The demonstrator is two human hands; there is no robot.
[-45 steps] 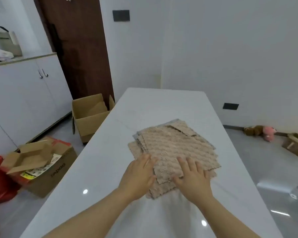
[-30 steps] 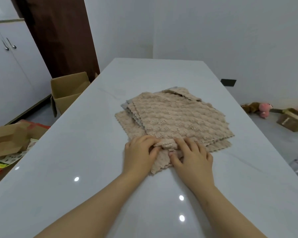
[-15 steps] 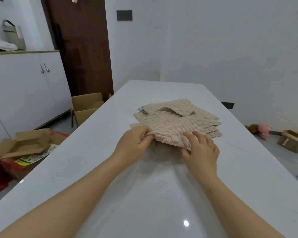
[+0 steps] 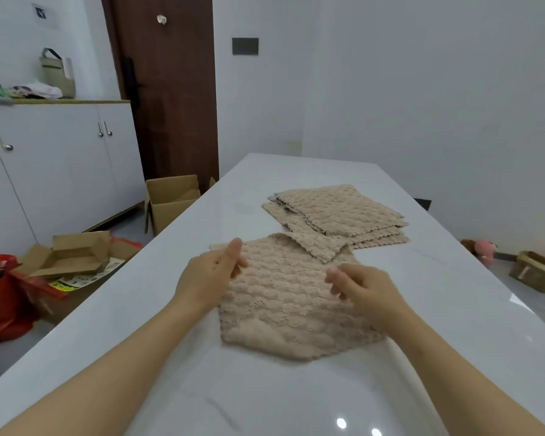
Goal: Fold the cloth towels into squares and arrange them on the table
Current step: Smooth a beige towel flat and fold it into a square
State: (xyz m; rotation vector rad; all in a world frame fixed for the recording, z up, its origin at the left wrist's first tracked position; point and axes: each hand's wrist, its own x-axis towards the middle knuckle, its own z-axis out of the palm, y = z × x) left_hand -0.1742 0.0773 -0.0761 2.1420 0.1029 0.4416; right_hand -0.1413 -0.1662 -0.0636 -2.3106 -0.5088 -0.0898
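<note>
A beige textured cloth towel (image 4: 283, 306) lies close to me on the white table (image 4: 296, 401), with its far corner flopped over toward me. My left hand (image 4: 211, 275) pinches the towel's left corner, thumb up. My right hand (image 4: 362, 291) has its fingers curled on the right edge. Both hold the upper part slightly raised while the near edge rests on the table. Farther back sits the stack of the other beige towels (image 4: 337, 212), flat and unfolded, its edges fanned out and not aligned.
On the floor to the left are an open cardboard box (image 4: 170, 199), a flattened box (image 4: 73, 253) and a red bucket (image 4: 0, 294). A white cabinet (image 4: 54, 165) and a brown door (image 4: 167, 89) stand behind. At the right lie a pink plush toy (image 4: 485, 250) and a small box (image 4: 535, 272).
Both hands gripped the top towel at the stack's near edge, lifted it and drew it toward me. It now sits apart from the stack, and the view has tilted up.
</note>
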